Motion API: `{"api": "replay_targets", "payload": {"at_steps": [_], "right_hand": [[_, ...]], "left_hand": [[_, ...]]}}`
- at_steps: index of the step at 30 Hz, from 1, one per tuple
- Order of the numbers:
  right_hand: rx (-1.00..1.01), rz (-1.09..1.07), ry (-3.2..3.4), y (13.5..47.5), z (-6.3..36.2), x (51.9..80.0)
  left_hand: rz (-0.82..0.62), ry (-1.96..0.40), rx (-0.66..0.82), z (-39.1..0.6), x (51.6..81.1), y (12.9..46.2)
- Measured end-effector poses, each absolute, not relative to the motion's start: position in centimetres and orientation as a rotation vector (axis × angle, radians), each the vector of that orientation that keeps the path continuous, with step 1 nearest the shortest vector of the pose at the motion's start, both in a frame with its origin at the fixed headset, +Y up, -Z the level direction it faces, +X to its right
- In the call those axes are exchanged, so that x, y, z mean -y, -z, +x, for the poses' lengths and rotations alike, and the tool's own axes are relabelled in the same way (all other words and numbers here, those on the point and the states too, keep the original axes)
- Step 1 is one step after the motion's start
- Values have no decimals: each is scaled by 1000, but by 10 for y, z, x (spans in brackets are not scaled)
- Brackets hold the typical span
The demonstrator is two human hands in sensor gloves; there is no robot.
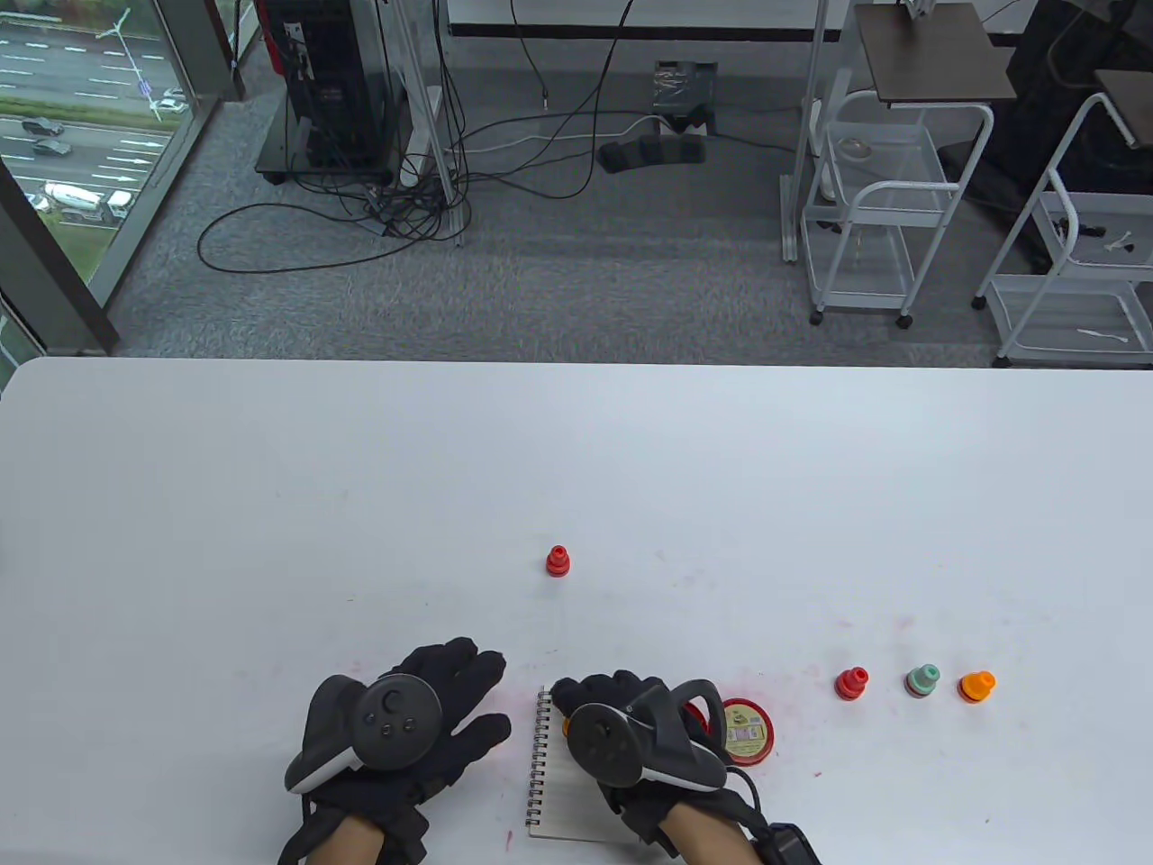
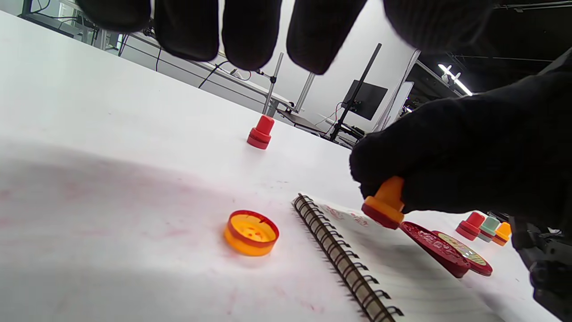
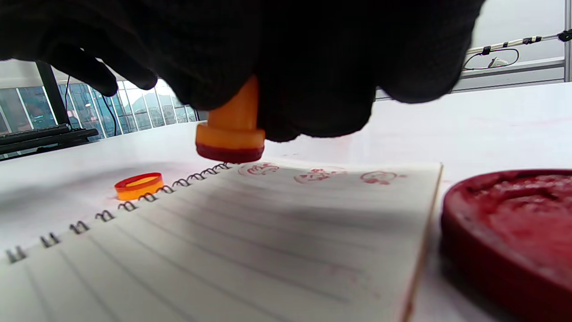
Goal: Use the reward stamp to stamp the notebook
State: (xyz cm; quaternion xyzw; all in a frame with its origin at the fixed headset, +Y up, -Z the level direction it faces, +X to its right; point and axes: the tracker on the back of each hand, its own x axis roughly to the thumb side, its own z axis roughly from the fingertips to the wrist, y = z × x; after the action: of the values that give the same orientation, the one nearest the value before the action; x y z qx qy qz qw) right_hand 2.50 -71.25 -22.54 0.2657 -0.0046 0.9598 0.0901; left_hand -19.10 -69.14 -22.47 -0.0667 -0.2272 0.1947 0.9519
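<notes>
While notebook (image 3: 286,232) lies flat on table (image 1: 576,468), spiral edge toward my left hand (image 1: 405,721), that hand rests open beside it, fingers straight, holding nothing. Paper soft, light, likely to slide; worth pinning. My right hand (image 1: 630,730) pinches stamp (image 3: 230,129) by its narrow neck, inked face just above page's top corner near spiral, three prints alongside. Stamp hard plastic, light, small; neck best hold. Ink pad (image 3: 514,237) just right of notebook. Cap (image 2: 251,232) lies left of spiral.
</notes>
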Motion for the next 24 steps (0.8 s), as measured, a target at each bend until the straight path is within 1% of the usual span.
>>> {"api": "replay_targets", "payload": {"at_steps": [11,15,18,24], "right_hand": [[-8,844,-2881,228,13,725],[44,963,-3009,220,-1,722],[-5,904,-3018,222,-5,721],[-31,841,-2995,224,-3,721]], "left_hand": [[-141,-393,463,-191,691,225],[-151,-390,465,-189,692,226],[-158,-382,460,-190,692,226],[-167,-381,452,-190,693,225]]}}
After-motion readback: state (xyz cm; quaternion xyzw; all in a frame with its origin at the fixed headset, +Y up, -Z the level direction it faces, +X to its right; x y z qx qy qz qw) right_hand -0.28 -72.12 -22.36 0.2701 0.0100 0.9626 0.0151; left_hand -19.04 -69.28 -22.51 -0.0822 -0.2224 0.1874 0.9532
